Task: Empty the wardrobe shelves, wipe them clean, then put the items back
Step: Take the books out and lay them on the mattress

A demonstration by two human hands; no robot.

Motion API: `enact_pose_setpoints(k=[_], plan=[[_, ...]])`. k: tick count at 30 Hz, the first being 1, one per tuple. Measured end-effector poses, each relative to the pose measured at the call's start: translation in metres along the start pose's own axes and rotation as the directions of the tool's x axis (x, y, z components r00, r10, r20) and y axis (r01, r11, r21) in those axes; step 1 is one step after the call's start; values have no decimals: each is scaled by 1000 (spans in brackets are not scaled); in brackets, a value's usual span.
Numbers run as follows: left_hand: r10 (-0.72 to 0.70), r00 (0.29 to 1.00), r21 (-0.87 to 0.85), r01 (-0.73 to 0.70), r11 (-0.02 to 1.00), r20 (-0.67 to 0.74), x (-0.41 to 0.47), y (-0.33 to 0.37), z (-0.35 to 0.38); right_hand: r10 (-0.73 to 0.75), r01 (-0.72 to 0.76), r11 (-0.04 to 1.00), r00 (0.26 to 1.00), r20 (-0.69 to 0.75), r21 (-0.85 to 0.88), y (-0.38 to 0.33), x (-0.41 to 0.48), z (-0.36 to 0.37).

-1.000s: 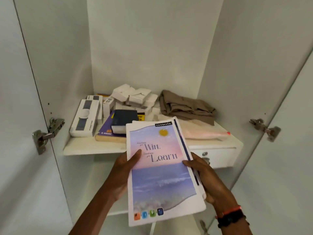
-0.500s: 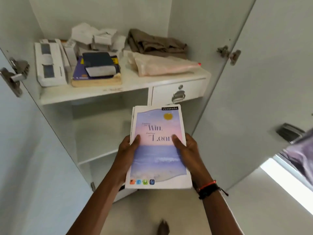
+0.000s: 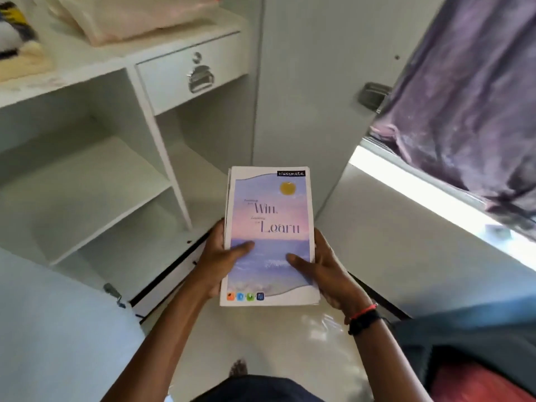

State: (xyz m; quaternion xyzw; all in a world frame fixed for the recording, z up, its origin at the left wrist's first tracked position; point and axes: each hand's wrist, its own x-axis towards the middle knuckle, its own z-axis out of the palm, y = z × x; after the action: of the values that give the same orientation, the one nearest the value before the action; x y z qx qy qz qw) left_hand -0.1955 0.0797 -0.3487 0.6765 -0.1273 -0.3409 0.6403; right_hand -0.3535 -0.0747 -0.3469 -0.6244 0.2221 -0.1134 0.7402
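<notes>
A thin stack of notebooks (image 3: 271, 204), its top cover printed "classmate", "Win" and "Learn" over a pink and blue sky, is held below and a little to the right of the wardrobe's drawer (image 3: 168, 79). It is held out in front of the open cabinet and above the pale floor (image 3: 275, 343).

The stack is gripped by both hands. The left hand (image 3: 216, 259) is curled round the left edge with its thumb laid flat on the cover. The right hand (image 3: 327, 271) is wrapped round the right edge in the same way. A red thread and a black band (image 3: 364, 316) are worn on the right wrist.

The drawer itself is seen shut, white, and fitted with a metal pull handle (image 3: 200, 78) below a small round metal fitting.

Directly above the drawer, a pinkish plastic-wrapped bundle (image 3: 130, 15) is laid on the upper shelf (image 3: 87, 62). Up and to the left of the drawer, something dark, yellow and cream is cut off by the frame edge and too blurred to be named. Below and to the left of the drawer, a white lower shelf (image 3: 87, 184) is shown.

To the right of the drawer, a white wardrobe door (image 3: 319, 82) is swung open. Farther right, a purple cloth (image 3: 470, 97) is hung above a bright strip of light.
</notes>
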Motion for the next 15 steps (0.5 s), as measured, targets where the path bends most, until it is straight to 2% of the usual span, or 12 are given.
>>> enact_pose_setpoints(k=[3, 5, 8, 10, 13, 15], plan=[[63, 997, 200, -69, 977, 38, -10, -26, 37, -7, -12, 996, 979, -205, -92, 23, -38, -17], [52, 993, 304, -83, 949, 108, -19, -41, 64, 39, -70, 993, 953, -302, -92, 40, -69, -30], [-45, 957, 277, -38, 960, 287, -34, -56, 99, 205, -143, 971, 913, -353, 193, 60, -118, -57], [-90, 902, 284, -37, 958, 422, -49, -68, 124, 306, -175, 915, 889, -342, 364, 69, -160, -76], [-215, 797, 384, -23, 923, 565, -78, -95, 161, 374, -155, 866, 831, -412, 475, 90, -226, -89], [-296, 736, 450, -13, 893, 609, -104, -118, 188, 387, -74, 846, 767, -512, 528, 112, -273, -92]])
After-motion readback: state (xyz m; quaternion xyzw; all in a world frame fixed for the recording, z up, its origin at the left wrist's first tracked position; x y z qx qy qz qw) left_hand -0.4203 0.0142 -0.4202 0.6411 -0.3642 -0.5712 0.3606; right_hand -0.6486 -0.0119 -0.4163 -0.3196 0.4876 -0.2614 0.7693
